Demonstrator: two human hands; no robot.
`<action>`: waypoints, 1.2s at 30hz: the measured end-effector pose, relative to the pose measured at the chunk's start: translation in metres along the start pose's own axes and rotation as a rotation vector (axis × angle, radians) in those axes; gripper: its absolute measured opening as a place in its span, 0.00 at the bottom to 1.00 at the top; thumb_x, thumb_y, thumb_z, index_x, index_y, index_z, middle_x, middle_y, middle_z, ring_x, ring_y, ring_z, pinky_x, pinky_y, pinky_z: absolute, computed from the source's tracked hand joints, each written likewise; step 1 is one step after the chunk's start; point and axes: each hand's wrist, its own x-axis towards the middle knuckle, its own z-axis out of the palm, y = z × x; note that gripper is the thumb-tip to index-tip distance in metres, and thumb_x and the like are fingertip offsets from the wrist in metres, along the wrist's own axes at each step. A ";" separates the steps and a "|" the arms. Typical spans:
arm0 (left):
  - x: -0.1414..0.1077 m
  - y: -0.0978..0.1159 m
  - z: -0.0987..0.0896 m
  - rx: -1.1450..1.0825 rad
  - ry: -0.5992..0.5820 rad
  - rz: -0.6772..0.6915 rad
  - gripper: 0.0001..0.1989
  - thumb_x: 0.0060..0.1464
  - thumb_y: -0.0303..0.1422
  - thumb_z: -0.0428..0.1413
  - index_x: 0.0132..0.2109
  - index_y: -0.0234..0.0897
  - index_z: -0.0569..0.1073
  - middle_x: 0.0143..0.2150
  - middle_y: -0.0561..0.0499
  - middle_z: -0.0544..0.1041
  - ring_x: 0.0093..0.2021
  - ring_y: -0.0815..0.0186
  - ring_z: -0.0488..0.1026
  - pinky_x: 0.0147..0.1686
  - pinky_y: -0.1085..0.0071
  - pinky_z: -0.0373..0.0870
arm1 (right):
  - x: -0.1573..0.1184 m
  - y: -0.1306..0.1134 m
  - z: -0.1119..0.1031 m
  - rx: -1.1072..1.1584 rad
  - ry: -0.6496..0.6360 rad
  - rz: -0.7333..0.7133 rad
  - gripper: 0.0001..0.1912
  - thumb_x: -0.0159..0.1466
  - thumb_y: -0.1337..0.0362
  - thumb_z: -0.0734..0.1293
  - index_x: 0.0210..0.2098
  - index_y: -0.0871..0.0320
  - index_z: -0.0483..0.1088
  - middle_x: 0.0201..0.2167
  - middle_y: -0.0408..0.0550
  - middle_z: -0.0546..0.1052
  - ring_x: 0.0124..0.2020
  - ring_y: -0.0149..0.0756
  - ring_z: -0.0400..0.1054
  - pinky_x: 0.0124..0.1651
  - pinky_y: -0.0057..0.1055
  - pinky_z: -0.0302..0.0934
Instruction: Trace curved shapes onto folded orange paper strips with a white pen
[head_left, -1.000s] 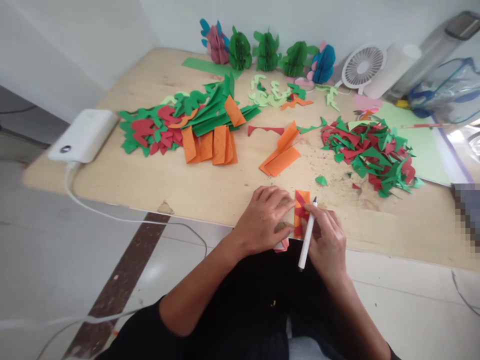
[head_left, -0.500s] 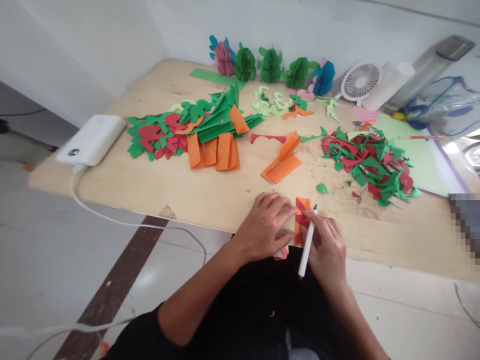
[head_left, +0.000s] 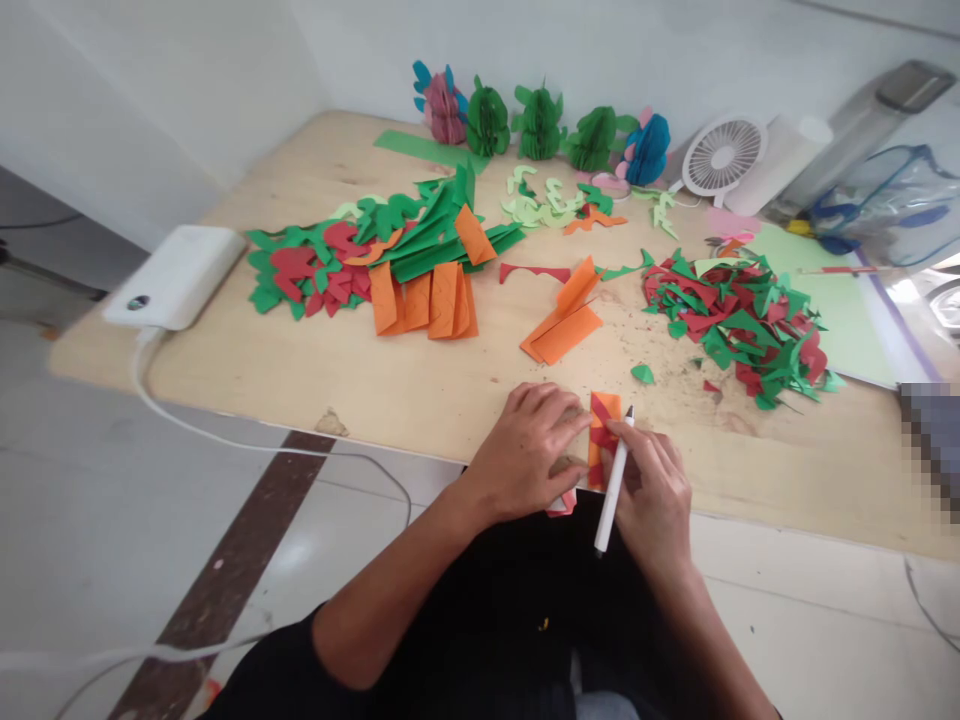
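An orange paper strip (head_left: 595, 398) lies upright at the table's front edge, with a red paper cut-out (head_left: 602, 436) on top of it. My left hand (head_left: 538, 440) rests to its left, fingers bent, index fingertip and thumb pressing on the strip's left edge. My right hand (head_left: 658, 490) has its fingers closed around a white pen (head_left: 613, 503), dark tip pointing away from me, while its fingertips also hold down the red cut-out. Under my left palm, a pink-and-white piece (head_left: 562, 504) sticks out at the edge; most of it is hidden.
Beyond my hands lie folded orange papers (head_left: 568, 335). Green and red cut-outs (head_left: 300, 270) and orange strips (head_left: 442, 305) sit left; a scrap heap (head_left: 742, 325) sits right. Paper figures (head_left: 538, 125), a fan (head_left: 724, 157) and a bottle (head_left: 862, 135) line the wall. A white power bank (head_left: 180, 275) trails a cable.
The view has shifted very slightly. Both hands, the pen and the papers keep the same arrangement.
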 end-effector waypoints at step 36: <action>0.000 -0.003 0.003 0.020 0.041 0.023 0.19 0.56 0.39 0.56 0.53 0.38 0.73 0.53 0.45 0.72 0.57 0.53 0.64 0.61 0.53 0.57 | 0.001 0.002 0.000 -0.050 -0.017 -0.050 0.17 0.64 0.74 0.60 0.50 0.55 0.71 0.35 0.50 0.77 0.38 0.41 0.69 0.44 0.40 0.64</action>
